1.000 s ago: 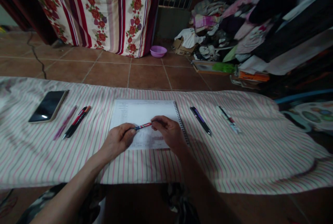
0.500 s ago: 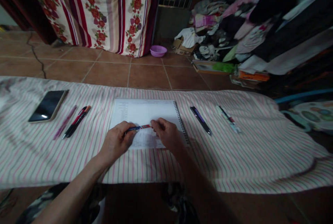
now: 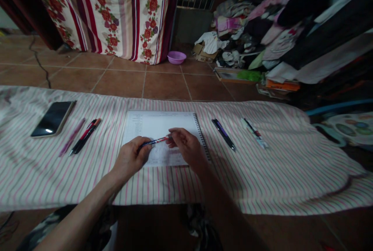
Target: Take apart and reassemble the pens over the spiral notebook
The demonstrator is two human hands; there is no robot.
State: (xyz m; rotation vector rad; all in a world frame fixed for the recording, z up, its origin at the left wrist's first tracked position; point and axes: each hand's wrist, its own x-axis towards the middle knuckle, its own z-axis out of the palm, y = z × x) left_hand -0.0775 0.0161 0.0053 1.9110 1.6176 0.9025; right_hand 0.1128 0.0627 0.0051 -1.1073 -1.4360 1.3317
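Both my hands hold one red and blue pen (image 3: 155, 141) level above a spiral notebook (image 3: 163, 126) that lies open on a striped cloth (image 3: 262, 173). My left hand (image 3: 130, 157) grips the pen's left end. My right hand (image 3: 186, 147) pinches its right end with the fingertips. The notebook's spiral binding runs along its right edge.
A dark phone (image 3: 53, 118) and a few pens (image 3: 84, 136) lie on the cloth to the left. A purple pen (image 3: 223, 134) and a white pen (image 3: 254, 133) lie to the right. Beyond are tiled floor, a floral curtain (image 3: 116, 14), a purple bowl (image 3: 176, 57) and piled clothes (image 3: 262, 29).
The pen stays held between both hands over the notebook; its tilt shifted a little and my right hand's fingers moved slightly at the pen's end.
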